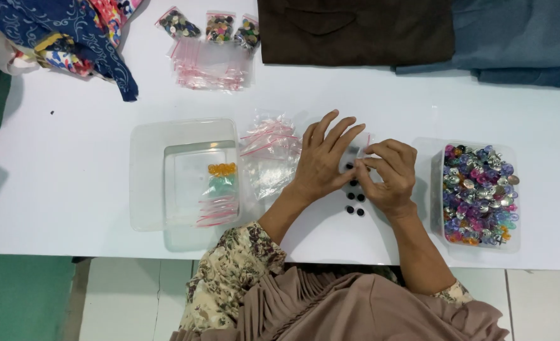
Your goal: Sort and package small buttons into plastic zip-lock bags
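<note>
Worktop (71,170), white, fills most of the frame, and you sit at its lower edge. Across the top right lie folded cloths: a dark brown one (356,28) and a blue-grey one (520,38) beside it. At the upper left sits a heap of patterned fabric (65,38), mostly navy. Left of centre is a clear plastic tray (147,177) with a smaller clear box (185,183) inside it; that box holds small bags with orange and green pieces. At the right edge stands a clear tub of mixed coloured buttons (479,196). In the top middle a stack of empty pink-edged zip bags (210,66) lies below three filled button bags (220,26). A loose pile of more zip bags (268,155) lies just left of your hands.

Your left hand (324,161) is spread, fingers fanned toward the top of the frame, thumb meeting your right hand. Your right hand (387,173) is curled, its grip pinched at the fingertips on a small clear zip bag (363,144), which both hands seem to share just right of centre; how firmly the left one holds it, you cannot tell. A few small black buttons (354,205) lie on the worktop directly below and between your hands.
</note>
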